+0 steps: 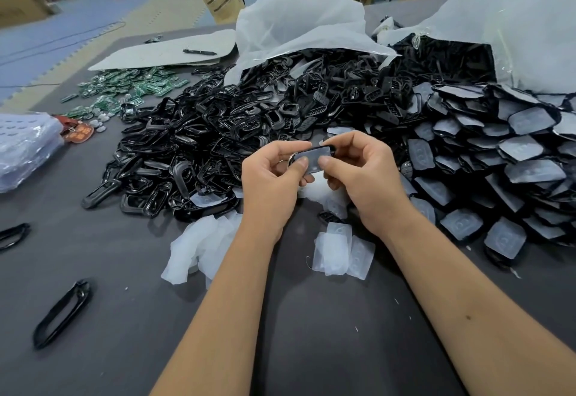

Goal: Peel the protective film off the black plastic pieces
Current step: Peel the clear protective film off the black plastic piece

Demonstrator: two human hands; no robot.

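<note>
Both hands, left hand (274, 174) and right hand (358, 174), pinch 1 filmed black piece (313, 158) in their fingers, peeled films (343, 249) few on the bench (280, 317), a filmed heap (498, 171) seemingly left.

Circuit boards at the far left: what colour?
Green circuit boards, with small silvery parts; clearest in the head view.

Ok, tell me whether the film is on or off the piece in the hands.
On. A cloudy film covers the piece that both hands, left and right, pinch by thumb.
</note>
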